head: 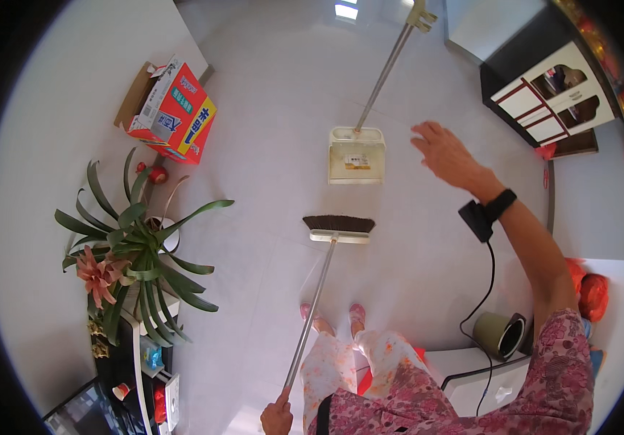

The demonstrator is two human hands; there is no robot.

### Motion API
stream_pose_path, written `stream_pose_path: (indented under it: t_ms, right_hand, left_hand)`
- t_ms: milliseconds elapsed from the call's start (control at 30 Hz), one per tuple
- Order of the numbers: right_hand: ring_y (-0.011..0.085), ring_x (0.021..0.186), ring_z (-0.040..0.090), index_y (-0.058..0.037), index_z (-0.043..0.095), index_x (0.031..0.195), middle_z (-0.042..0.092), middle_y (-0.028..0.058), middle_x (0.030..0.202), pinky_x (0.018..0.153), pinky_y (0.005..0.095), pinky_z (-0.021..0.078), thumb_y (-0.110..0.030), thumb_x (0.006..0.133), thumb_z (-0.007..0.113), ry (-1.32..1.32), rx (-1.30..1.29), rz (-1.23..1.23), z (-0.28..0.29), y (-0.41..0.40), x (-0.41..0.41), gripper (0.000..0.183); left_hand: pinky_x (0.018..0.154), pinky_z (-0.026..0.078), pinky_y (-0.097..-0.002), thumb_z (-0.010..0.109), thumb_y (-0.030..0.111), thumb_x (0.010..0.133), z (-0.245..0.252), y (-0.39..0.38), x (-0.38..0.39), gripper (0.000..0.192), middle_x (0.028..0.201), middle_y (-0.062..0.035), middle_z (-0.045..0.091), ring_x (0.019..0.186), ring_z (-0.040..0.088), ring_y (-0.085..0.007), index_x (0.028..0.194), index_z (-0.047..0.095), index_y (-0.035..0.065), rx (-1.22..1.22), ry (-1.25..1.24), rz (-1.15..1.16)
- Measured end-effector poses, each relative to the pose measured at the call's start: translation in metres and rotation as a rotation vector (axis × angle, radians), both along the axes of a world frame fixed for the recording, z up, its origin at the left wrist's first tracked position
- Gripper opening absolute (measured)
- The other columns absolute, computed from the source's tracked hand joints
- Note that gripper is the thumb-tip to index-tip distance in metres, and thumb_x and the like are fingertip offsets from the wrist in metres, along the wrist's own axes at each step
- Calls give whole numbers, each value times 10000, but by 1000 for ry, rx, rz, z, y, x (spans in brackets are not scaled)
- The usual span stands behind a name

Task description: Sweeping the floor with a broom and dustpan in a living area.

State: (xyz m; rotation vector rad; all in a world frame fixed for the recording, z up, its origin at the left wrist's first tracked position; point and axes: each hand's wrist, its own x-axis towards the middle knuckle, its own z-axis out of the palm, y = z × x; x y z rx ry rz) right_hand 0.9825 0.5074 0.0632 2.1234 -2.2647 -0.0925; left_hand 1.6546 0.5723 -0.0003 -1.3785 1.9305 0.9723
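My left hand (276, 417) grips the metal handle of a broom (339, 236) near its top end. The broom's dark bristles lie on the floor in front of my feet, pointing away from me. Just beyond them a cream plastic dustpan (356, 155) rests on the floor, apart from the bristles. Its long metal handle rises towards the top of the view and ends in a cream grip with clips. My right hand (445, 155) is raised to the right of the dustpan, fingers apart, holding nothing. A black device with a cable is strapped to that wrist.
At the left stand a red cardboard box (195, 122) and a large leafy potted plant (143, 239), with a TV cabinet (140, 359) below. A black and white cabinet (556, 98) stands at the upper right. A green bin (492, 333) is near my right side.
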Motion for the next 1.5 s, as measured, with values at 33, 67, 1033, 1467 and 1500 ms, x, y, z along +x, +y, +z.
stream_pose_path:
  t_ms: [33,67,1033,1467,1500]
  right_hand:
    - [319,1250,446,6,596,1122,524,144,1283,1023,412,410,-74,800,661,40,-6,5,0,-16,-12,338]
    - [318,1258,440,6,598,1123,520,144,1290,1028,412,406,-73,806,653,82,-17,12,1,-34,-24,331]
    - [260,916,613,-87,620,1072,639,81,922,833,402,434,-196,886,557,736,244,223,-88,-168,-298,224]
    - [368,896,595,-52,611,894,613,174,911,763,468,479,-356,933,541,336,758,-549,-17,233,-272,315]
    - [376,902,595,-47,609,896,615,177,921,769,477,476,-362,934,534,318,761,-614,-14,263,-254,326]
  left_hand:
    - [646,478,-532,580,188,857,0,-3,-2,487,699,-229,617,671,614,-422,1327,572,313,5,-5,-2]
    - [643,476,-534,582,187,855,0,-7,-4,490,691,-229,612,668,613,-423,1327,570,319,7,-7,-1]
    - [561,497,-487,608,145,856,-1,49,-73,489,647,-189,545,585,593,-369,1298,595,354,-22,-44,270]
    - [623,495,-506,606,153,890,-47,-2,-133,556,749,-221,553,677,604,-418,1391,484,361,34,-23,119]
    - [625,494,-508,601,154,895,-58,-11,-143,563,746,-218,552,672,602,-420,1403,467,357,16,-4,87]
